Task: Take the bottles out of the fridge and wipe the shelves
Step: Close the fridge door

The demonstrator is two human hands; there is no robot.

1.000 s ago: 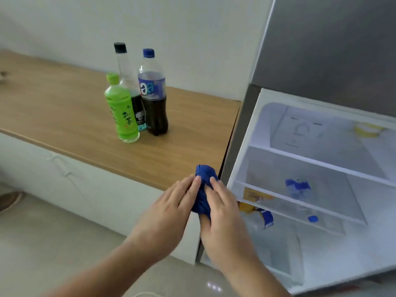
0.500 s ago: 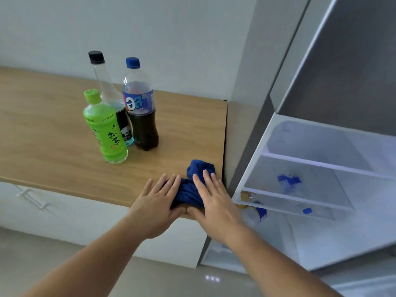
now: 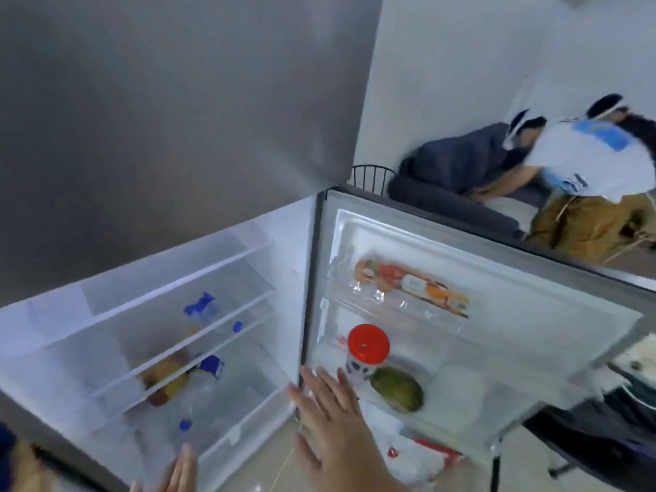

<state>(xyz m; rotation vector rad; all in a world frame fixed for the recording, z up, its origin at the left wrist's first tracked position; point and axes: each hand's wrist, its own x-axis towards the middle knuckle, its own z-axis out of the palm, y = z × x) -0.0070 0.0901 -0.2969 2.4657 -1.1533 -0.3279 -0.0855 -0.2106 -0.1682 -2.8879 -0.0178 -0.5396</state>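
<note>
The fridge stands open with clear glass shelves point(image 3: 184, 314). A clear bottle with a blue label and cap point(image 3: 204, 308) lies on the middle shelf. Another clear bottle with a blue label point(image 3: 202, 388) lies on the shelf below, beside a yellow and red package point(image 3: 167, 378). My right hand point(image 3: 330, 417) is open with spread fingers in front of the fridge's right edge. My left hand point(image 3: 177, 470) shows only fingertips at the bottom edge, open and holding nothing. A sliver of the blue cloth point(image 3: 5, 452) shows at the far left bottom.
The open fridge door point(image 3: 497, 314) swings to the right; its racks hold a red-lidded jar point(image 3: 365, 353), a green fruit point(image 3: 397, 388) and a food package point(image 3: 411, 285). Behind the door, two people bend over a dark sofa point(image 3: 461, 193).
The view swung right from the wooden counter to the fridge. Both hands let go of the blue cloth, which stays at the left, and moved toward the fridge.
</note>
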